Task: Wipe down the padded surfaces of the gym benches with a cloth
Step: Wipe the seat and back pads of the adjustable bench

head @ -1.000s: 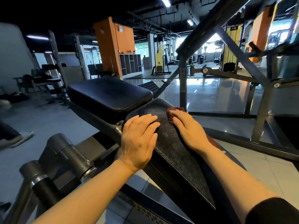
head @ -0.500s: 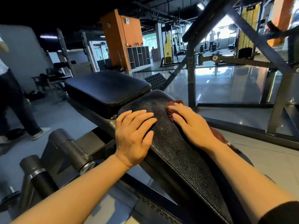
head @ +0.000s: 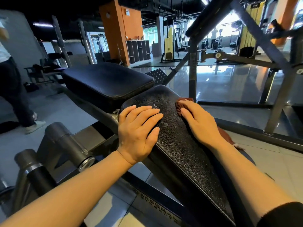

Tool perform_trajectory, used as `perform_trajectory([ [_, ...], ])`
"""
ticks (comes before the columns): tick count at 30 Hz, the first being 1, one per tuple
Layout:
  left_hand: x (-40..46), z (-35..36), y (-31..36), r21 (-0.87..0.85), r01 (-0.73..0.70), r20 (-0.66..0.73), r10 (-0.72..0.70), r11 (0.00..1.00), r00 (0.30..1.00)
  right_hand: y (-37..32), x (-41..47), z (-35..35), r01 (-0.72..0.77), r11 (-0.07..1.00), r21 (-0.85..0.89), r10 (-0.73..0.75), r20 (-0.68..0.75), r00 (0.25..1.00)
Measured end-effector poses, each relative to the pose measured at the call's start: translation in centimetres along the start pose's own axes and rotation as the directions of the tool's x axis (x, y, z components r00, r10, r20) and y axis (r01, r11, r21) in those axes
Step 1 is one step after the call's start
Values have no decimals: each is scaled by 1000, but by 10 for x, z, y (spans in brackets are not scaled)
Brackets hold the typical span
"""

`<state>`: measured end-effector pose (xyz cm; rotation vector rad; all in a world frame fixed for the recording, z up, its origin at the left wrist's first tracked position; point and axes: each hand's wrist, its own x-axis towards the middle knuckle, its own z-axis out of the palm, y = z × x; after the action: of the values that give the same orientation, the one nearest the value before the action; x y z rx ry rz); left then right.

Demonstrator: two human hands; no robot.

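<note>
Cloth [head: 184,104] lies on the pad's [head: 177,145] right edge beneath the flat right hand [head: 200,124]. Left hand [head: 136,130], fingers straight, braces the pad. Maintain even pressure; wipe in overlapping strokes along its length.

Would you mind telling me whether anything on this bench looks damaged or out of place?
Nothing stands out: the textured pad looks intact, the left hand lies flat on it, and the right hand presses the brown cloth.
</note>
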<state>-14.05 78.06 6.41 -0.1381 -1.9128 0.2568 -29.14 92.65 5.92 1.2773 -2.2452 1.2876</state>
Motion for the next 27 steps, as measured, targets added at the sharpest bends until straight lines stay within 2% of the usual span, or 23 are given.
perform_trajectory([
  [3, 1, 1, 0, 0, 12, -8, -12, 1000, 1000, -6, -7, 4, 15, 999, 50, -17, 28, 999],
  [7, 1, 0, 0, 4, 9, 21, -9, 1000, 1000, -25, 9, 11, 169, 977, 127, -181, 93, 979],
  [9, 3, -3, -1, 4, 7, 64, -7, 1000, 998, -21, 18, 9, 123, 983, 136, -136, 89, 987],
  [12, 2, -11, -2, -14, 5, 163, -3, 1000, 987, -16, 17, 6, -8, 999, 47, 6, 40, 999],
  [14, -1, -20, -5, -82, 28, 183, -12, 996, 983, -29, 9, 9, -15, 1000, 3, 14, 31, 999],
  [16, -4, -30, -11, -110, 53, 131, -39, 993, 991, -51, -3, 14, 87, 995, 43, -90, 63, 994],
  [18, -9, -32, -21, -54, 78, 71, -74, 995, 995, -70, -10, 20, 211, 974, 83, -220, 114, 969],
  [20, -12, -29, -31, -37, 108, 57, -106, 993, 993, -73, 0, 20, 252, 964, 86, -261, 130, 956],
  [25, -22, -21, -26, -117, 136, 47, -132, 984, 990, -52, 34, 17, 16, 999, -29, -15, 42, 999],
  [27, -26, -17, -22, -146, 174, 27, -172, 974, 985, -65, 23, 25, 66, 998, -19, -65, 39, 997],
])
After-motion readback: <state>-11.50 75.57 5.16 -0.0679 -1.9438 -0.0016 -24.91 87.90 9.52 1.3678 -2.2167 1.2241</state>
